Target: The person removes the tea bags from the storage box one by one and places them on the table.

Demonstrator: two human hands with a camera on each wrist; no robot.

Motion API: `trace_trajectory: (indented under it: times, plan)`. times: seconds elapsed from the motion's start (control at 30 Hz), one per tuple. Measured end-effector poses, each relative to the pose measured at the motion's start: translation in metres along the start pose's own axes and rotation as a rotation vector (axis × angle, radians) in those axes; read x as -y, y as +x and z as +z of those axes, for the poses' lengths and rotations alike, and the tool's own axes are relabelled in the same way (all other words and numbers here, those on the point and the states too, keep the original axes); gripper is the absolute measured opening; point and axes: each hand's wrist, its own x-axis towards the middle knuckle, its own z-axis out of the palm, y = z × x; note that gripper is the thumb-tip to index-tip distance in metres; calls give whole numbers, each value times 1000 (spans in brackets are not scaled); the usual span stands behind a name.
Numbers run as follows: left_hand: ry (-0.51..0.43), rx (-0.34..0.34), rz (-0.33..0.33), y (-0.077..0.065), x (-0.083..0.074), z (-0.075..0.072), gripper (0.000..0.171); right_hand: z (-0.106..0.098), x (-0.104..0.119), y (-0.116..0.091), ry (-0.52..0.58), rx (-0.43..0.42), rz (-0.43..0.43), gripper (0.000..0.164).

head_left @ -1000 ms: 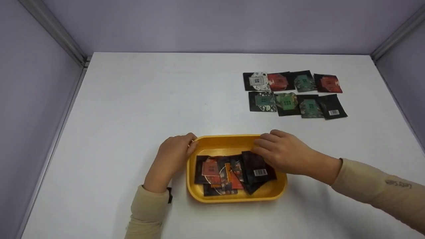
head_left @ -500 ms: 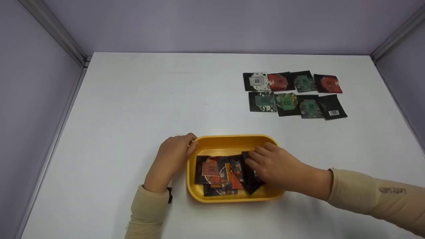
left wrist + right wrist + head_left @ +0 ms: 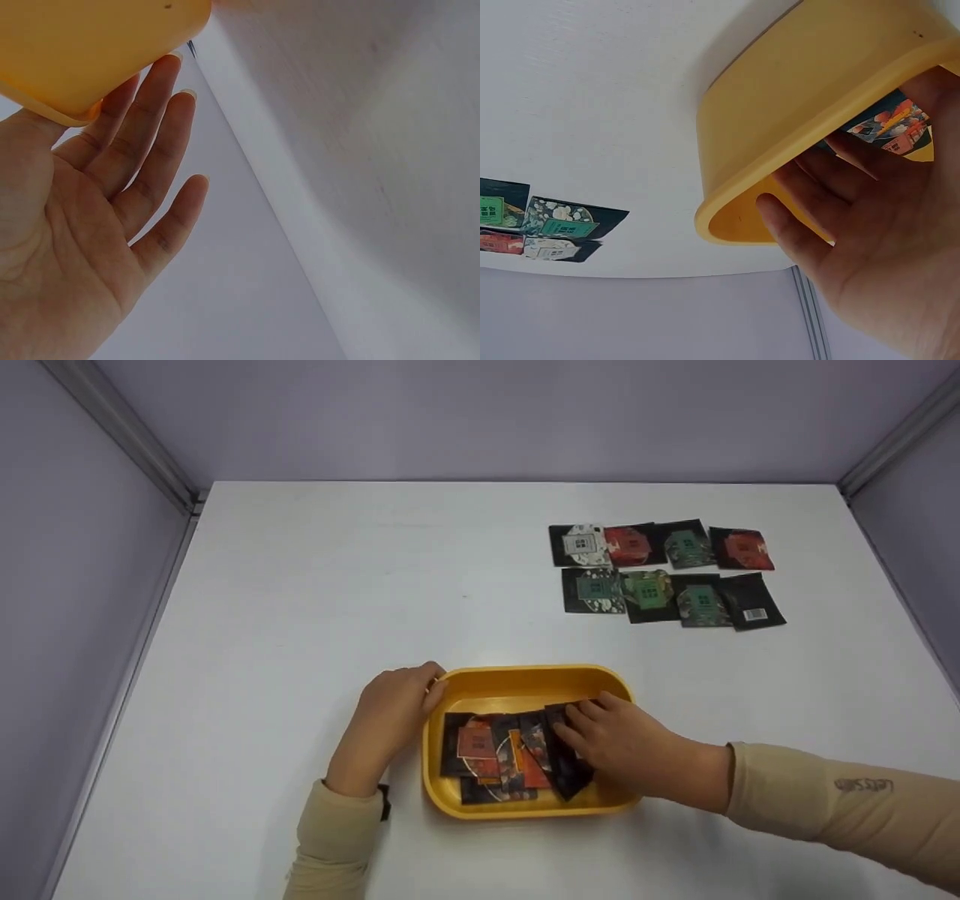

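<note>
A yellow plastic tray [image 3: 536,813] stands near the table's front, with several small flat sachets [image 3: 476,744] overlapping inside it. My left hand [image 3: 390,718] grips its upper left corner, thumb over the rim and fingers along the outer wall, as the left wrist view shows. From the right, my right hand [image 3: 634,750] reaches over the rim into the tray. Its fingers lie on a black sachet [image 3: 566,765] at the right of the pile. In the right wrist view those fingers are slightly bent, but the fingertips are hidden, so a pinch cannot be confirmed.
Two rows of dark sachets with red, green and white labels [image 3: 649,591] lie at the back right of the white table [image 3: 337,577]. One black sachet [image 3: 752,601] there lies barcode side up. Pale walls [image 3: 480,420] enclose the table at the back and sides.
My right hand has moved from the tray's upper right rim down and inward onto the black sachet, covering its barcode. My left hand and the tray have stayed in place.
</note>
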Motion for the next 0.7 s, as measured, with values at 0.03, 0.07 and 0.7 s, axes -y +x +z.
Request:
trace_trajectory:
  times: [0.03,0.07,0.7]
  plan:
    - [0,0,1,0,0,0,25,0,1,0,-4,-4,-4,69]
    - [1,-1,3,0,0,0,25,0,1,0,-5,-11,-8,68]
    - [16,-27,37,0,1,0,24,-10,-1,-10,147,-517,45,35]
